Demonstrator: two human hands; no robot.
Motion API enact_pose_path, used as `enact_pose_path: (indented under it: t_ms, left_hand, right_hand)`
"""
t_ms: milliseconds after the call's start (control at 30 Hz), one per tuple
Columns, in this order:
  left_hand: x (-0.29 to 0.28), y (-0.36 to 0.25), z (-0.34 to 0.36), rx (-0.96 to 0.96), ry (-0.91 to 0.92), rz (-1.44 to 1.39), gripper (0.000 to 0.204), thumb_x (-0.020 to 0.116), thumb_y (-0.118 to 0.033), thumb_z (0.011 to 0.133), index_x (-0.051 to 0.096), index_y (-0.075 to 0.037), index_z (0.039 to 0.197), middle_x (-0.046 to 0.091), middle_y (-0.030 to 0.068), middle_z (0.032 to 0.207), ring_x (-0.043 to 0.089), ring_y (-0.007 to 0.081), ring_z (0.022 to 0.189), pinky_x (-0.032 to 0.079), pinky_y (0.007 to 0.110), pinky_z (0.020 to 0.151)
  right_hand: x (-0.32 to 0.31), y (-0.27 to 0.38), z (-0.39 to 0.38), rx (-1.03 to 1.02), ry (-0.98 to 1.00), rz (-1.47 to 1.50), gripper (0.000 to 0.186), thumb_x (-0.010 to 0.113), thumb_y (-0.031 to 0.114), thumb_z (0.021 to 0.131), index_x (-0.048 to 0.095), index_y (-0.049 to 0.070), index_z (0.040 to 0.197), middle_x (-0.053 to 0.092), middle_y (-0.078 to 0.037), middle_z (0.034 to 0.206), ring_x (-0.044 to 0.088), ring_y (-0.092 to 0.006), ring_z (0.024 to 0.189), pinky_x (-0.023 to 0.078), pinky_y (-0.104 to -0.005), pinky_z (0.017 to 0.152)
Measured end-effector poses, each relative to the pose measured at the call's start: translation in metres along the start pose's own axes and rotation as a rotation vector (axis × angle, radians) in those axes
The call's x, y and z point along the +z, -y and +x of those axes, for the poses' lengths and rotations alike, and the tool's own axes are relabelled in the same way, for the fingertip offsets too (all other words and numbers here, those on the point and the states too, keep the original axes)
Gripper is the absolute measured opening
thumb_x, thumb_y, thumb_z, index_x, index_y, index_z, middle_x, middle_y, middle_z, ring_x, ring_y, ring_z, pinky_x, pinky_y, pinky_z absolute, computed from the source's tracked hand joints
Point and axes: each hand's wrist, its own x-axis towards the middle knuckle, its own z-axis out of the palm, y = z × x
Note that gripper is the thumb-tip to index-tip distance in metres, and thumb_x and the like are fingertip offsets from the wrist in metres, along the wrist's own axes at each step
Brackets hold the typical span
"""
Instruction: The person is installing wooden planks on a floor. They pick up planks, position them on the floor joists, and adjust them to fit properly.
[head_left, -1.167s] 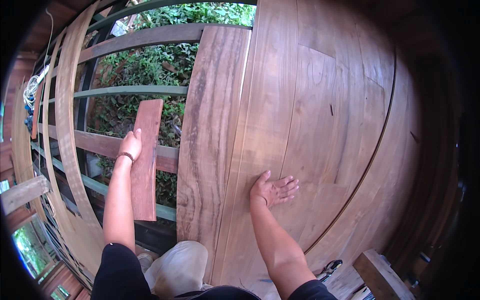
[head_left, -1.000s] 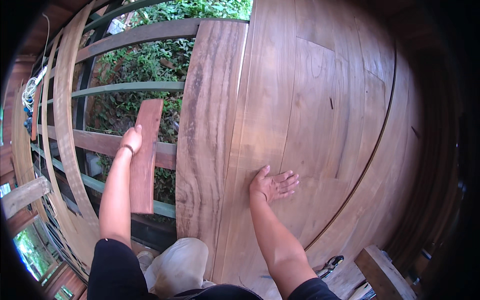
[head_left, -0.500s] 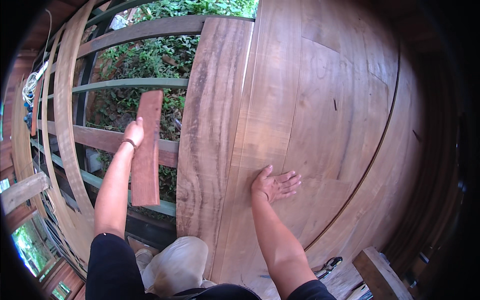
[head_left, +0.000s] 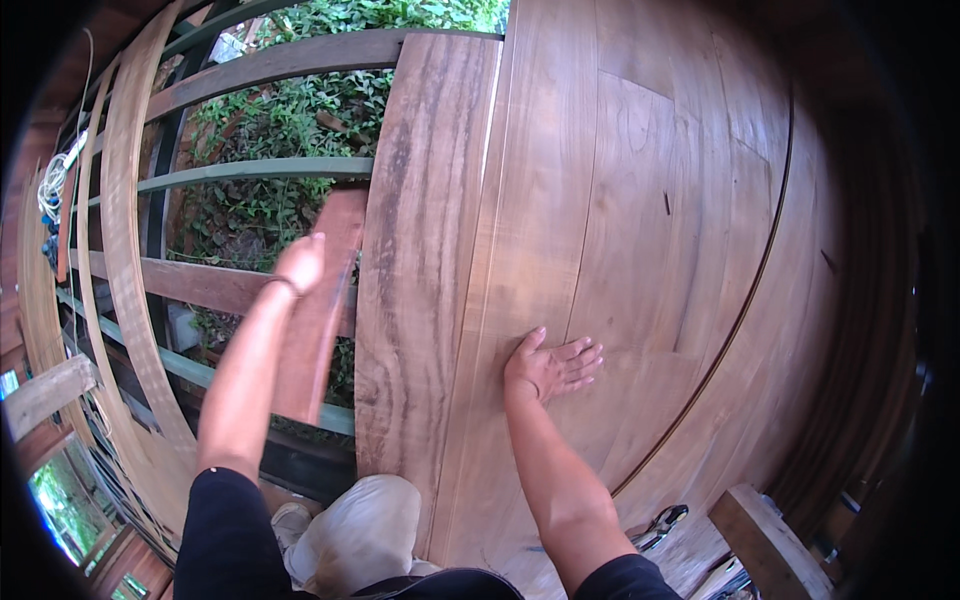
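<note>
My left hand [head_left: 302, 262] grips a short reddish-brown wooden block [head_left: 318, 330] by its left side, over the gap between the joists. The block is tilted, its top leaning right close to the edge of a loose floorboard [head_left: 425, 200]; whether they touch I cannot tell. Motion blurs the block and the hand slightly. My right hand [head_left: 555, 366] rests flat on the laid wooden floor [head_left: 640, 260], its fingers spread and nothing in it. Between the loose floorboard and the laid planks runs a thin gap, plainest toward the far end.
Green joists [head_left: 260, 173] and brown beams [head_left: 200, 283] cross the open left side above leafy ground plants [head_left: 300, 110]. Long planks [head_left: 125, 200] lie across them at left. Near my right arm are a dark-handled tool [head_left: 662, 524] and a timber block [head_left: 770, 540].
My left hand has swung the wooden block right toward the loose floorboard, tilting its top to the right. My right hand stays in place on the floor.
</note>
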Motion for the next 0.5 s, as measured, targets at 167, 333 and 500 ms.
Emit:
enact_pose_path:
  t_ms: [167, 333, 500]
  left_hand:
    - [-0.014, -0.031, -0.021, 0.024, 0.035, 0.032, 0.058, 0.035, -0.045, 0.105, 0.062, 0.006, 0.107, 0.065, 0.0324, 0.107, 0.061, 0.0455, 0.108, 0.046, 0.050, 0.096]
    - [-0.053, 0.019, -0.035, 0.002, -0.109, -0.061, 0.061, 0.035, -0.049, 0.105, 0.063, 0.005, 0.108, 0.065, 0.0311, 0.105, 0.063, 0.0436, 0.106, 0.047, 0.049, 0.096]
    - [-0.107, -0.013, 0.072, 0.033, -0.248, 0.067, 0.066, 0.030, -0.049, 0.105, 0.065, 0.007, 0.110, 0.063, 0.0322, 0.116, 0.059, 0.0450, 0.116, 0.045, 0.049, 0.102]
  right_hand:
    - [0.000, -0.005, 0.001, 0.007, -0.038, -0.036, 0.091, 0.049, 0.055, 0.092, 0.016, -0.001, 0.155, 0.011, -0.018, 0.164, 0.004, -0.0345, 0.154, 0.007, -0.0526, 0.123]
    - [0.004, -0.008, 0.004, 0.005, -0.056, -0.008, 0.094, 0.050, 0.055, 0.090, 0.014, -0.002, 0.155, 0.009, -0.020, 0.164, 0.003, -0.0361, 0.154, 0.006, -0.0543, 0.123]
    - [0.006, -0.006, 0.001, 0.006, -0.038, -0.015, 0.096, 0.052, 0.055, 0.089, 0.013, -0.001, 0.156, 0.009, -0.020, 0.164, 0.003, -0.0362, 0.154, 0.005, -0.0547, 0.123]
